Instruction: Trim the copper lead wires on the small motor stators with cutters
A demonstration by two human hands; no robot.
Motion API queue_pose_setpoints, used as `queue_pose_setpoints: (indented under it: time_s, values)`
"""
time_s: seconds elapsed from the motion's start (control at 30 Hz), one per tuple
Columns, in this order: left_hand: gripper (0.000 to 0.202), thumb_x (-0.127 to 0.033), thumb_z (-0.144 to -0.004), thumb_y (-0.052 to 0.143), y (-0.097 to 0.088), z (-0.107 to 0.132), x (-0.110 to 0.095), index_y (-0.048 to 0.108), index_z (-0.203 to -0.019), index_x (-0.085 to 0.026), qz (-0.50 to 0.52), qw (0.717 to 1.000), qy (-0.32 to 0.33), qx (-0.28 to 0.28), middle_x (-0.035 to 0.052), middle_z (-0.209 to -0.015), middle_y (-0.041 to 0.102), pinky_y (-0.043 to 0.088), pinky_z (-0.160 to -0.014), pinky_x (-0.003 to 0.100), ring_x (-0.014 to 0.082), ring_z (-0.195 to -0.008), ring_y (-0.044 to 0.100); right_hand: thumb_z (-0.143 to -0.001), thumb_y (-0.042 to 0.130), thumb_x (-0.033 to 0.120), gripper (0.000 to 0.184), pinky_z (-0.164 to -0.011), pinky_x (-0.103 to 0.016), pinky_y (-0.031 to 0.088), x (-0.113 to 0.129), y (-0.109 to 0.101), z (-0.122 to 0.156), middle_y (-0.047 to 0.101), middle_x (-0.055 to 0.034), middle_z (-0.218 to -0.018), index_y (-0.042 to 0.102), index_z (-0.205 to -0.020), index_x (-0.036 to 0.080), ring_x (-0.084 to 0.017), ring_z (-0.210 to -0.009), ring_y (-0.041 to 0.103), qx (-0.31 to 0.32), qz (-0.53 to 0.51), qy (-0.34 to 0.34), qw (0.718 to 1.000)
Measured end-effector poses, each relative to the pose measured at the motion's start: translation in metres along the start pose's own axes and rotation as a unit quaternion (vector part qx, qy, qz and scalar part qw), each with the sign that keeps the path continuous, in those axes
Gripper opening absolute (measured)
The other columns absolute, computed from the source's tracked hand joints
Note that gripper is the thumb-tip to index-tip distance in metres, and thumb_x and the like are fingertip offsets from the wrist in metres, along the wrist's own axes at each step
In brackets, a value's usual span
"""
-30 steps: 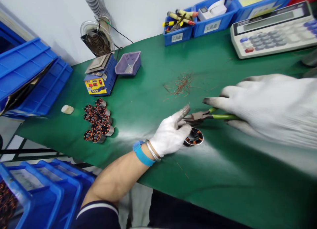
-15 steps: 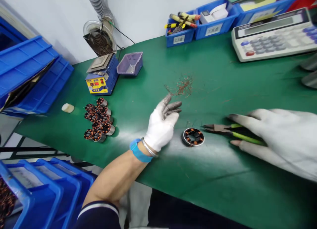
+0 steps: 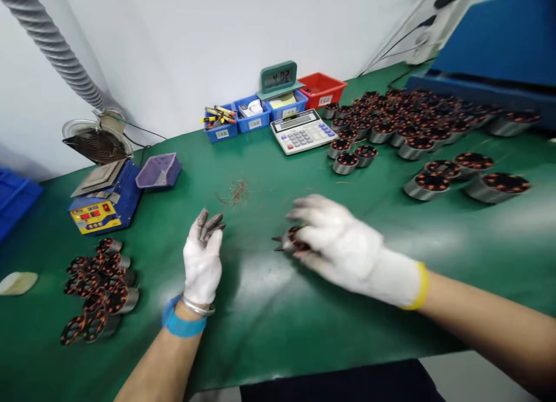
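Fingers of right hand, right of wire scraps, close around stator and pliers; left hand, leftward, half-open, empty.

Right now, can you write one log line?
left hand: empty; right hand: on wound ring, grip unclear; pliers: tips beside ring; wire scraps: on table

Open passage between left hand and right hand, wire scraps beyond.
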State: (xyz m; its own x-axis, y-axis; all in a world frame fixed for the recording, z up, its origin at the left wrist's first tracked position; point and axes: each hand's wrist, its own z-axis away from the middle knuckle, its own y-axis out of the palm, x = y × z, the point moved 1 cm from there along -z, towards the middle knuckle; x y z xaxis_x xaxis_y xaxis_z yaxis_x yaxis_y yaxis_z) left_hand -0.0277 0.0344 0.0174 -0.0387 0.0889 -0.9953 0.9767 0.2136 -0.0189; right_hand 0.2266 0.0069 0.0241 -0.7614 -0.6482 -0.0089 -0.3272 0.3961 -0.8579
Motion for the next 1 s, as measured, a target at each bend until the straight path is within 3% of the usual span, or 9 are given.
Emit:
queue_pose_setpoints:
  time_s: [0.13, 0.2, 0.3, 0.43, 0.5, 0.6, 0.73, 0.83, 1.0]
  values:
    - [0.067, -0.042, -0.077, 0.076, 0.005, 0.005, -0.001, 0.052, -0.133, -0.015, 0.001, 1.0, -0.005, 0.013, 0.0175, -0.125, 0.068, 0.053, -0.105, 0.042, 0.0264, -0.11, 0.07, -0.094, 0.049, 0.04, 0.043, -0.094, -0.051, 0.049, -0.078, -0.032, 0.058, 0.065, -0.0261, -0.115, 0.072, -0.075, 0.01, -0.037, -0.117, 0.054, 0.041, 0.176, 0.109, 0.977]
    - [0.066, -0.041, -0.078, 0.076, 0.007, 0.005, 0.0, 0.051, -0.133, -0.014, -0.004, 1.0, -0.011, 0.017, 0.0181, -0.125, 0.068, 0.052, -0.106, 0.042, 0.0268, -0.112, 0.069, -0.096, 0.043, 0.047, 0.051, -0.101, -0.052, 0.044, -0.113, -0.039, 0.082, 0.063, -0.0243, -0.123, 0.075, -0.079, 0.011, -0.037, -0.119, 0.053, 0.101, 0.249, 0.182, 0.946]
    - [0.065, -0.04, -0.078, 0.075, 0.006, 0.003, 0.002, 0.052, -0.132, -0.014, -0.004, 1.0, -0.013, 0.008, 0.0184, -0.125, 0.068, 0.05, -0.108, 0.044, 0.0277, -0.115, 0.068, -0.094, 0.037, 0.056, 0.058, -0.094, -0.044, 0.048, -0.143, -0.049, 0.107, 0.065, -0.0184, -0.126, 0.076, -0.086, 0.014, -0.033, -0.116, 0.055, 0.185, 0.215, 0.304, 0.91]
    - [0.067, -0.043, -0.075, 0.076, 0.004, 0.0, 0.009, 0.054, -0.131, -0.013, -0.01, 1.0, -0.009, -0.001, 0.018, -0.123, 0.069, 0.051, -0.107, 0.047, 0.0287, -0.112, 0.069, -0.091, 0.029, 0.059, 0.066, -0.094, -0.05, 0.047, -0.139, -0.063, 0.105, 0.059, -0.0227, -0.133, 0.073, -0.101, 0.01, -0.038, -0.116, 0.054, 0.163, 0.265, 0.392, 0.866]
    - [0.069, -0.045, -0.074, 0.077, 0.003, -0.001, 0.012, 0.055, -0.131, -0.013, -0.013, 1.0, -0.005, 0.002, 0.018, -0.121, 0.07, 0.051, -0.106, 0.047, 0.0288, -0.111, 0.07, -0.092, 0.028, 0.056, 0.068, -0.102, -0.051, 0.043, -0.131, -0.06, 0.091, 0.052, -0.0246, -0.141, 0.065, -0.12, 0.006, -0.037, -0.123, 0.05, 0.121, 0.278, 0.379, 0.874]
    - [0.071, -0.046, -0.073, 0.078, 0.003, -0.002, 0.014, 0.055, -0.131, -0.012, -0.016, 1.0, -0.009, 0.014, 0.0184, -0.122, 0.069, 0.051, -0.107, 0.046, 0.0286, -0.112, 0.07, -0.093, 0.027, 0.062, 0.075, -0.095, -0.049, 0.047, -0.134, -0.039, 0.067, 0.051, -0.0237, -0.142, 0.048, -0.14, 0.007, -0.036, -0.12, 0.054, 0.151, 0.219, 0.387, 0.883]
    - [0.077, -0.049, -0.07, 0.079, 0.002, -0.002, 0.015, 0.053, -0.132, -0.011, -0.018, 0.999, -0.025, 0.017, 0.0201, -0.124, 0.069, 0.05, -0.108, 0.049, 0.0303, -0.113, 0.069, -0.09, 0.031, 0.068, 0.085, -0.092, -0.056, 0.045, -0.146, -0.009, 0.051, 0.057, -0.0383, -0.121, 0.057, -0.121, -0.006, -0.046, -0.114, 0.056, 0.206, 0.192, 0.394, 0.875]
    - [0.078, -0.049, -0.07, 0.079, 0.002, -0.003, 0.015, 0.053, -0.133, -0.01, -0.019, 0.999, -0.028, 0.025, 0.0212, -0.124, 0.068, 0.05, -0.108, 0.049, 0.0315, -0.118, 0.067, -0.088, 0.029, 0.072, 0.083, -0.092, -0.055, 0.047, -0.134, 0.002, 0.051, 0.063, -0.0343, -0.11, 0.063, -0.109, -0.001, -0.044, -0.106, 0.061, 0.232, 0.151, 0.354, 0.893]
    - [0.079, -0.048, -0.071, 0.077, 0.004, -0.002, 0.014, 0.051, -0.134, -0.009, -0.039, 0.997, -0.042, 0.049, 0.0211, -0.122, 0.069, 0.049, -0.108, 0.05, 0.0318, -0.117, 0.067, -0.096, 0.021, 0.06, 0.072, -0.111, -0.038, 0.042, -0.1, 0.006, 0.057, 0.05, -0.0186, -0.148, 0.045, -0.144, 0.011, -0.029, -0.136, 0.048, 0.2, 0.081, 0.306, 0.927]
